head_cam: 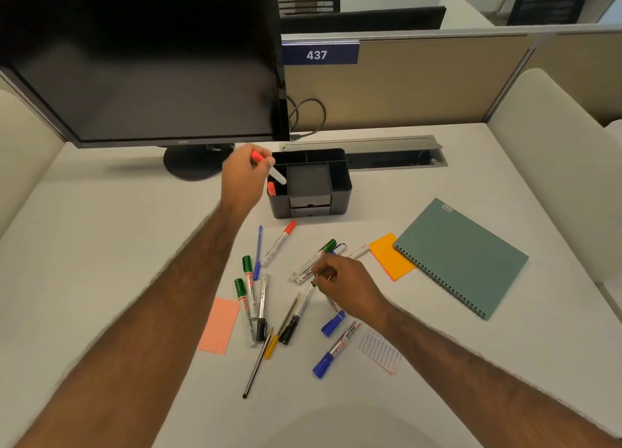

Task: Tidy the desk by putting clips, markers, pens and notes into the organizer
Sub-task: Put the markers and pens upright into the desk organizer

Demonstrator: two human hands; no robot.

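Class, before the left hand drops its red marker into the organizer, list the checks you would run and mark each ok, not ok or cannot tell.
1. Left hand grips the red marker: ok.
2. Marker tip over the organizer's left slot: ok.
3. Slot has room beside the red marker already inside: cannot tell.
4. Right hand clear of the organizer: ok.
5. Desk tidy: not ok; the orange sticky notes remain out.

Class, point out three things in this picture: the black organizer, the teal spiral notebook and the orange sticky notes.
black organizer (340,188): head view, on its right outer wall.
teal spiral notebook (468,256): head view, middle of its cover.
orange sticky notes (387,256): head view, middle of the top sheet.
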